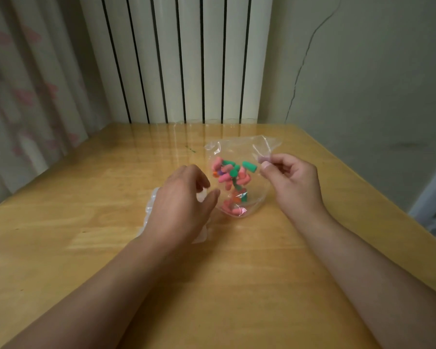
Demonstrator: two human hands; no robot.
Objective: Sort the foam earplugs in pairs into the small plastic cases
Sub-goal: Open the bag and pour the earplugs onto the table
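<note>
A clear plastic bag point(239, 149) stands on the wooden table point(91, 197), holding several pink, green, orange and purple foam earplugs point(230, 176). My right hand point(291, 181) pinches the bag's upper right edge between thumb and forefinger, holding it up. My left hand point(184, 200) hovers just left of the bag with fingers loosely spread and holds nothing. Beneath my left hand lie several small clear plastic cases point(151, 205), mostly hidden by the hand and wrist.
A white ribbed radiator point(176, 59) stands behind the table's far edge. A curtain point(28, 84) hangs at the left and a bare cracked wall point(363, 71) rises on the right. The table's right edge runs diagonally past my right forearm.
</note>
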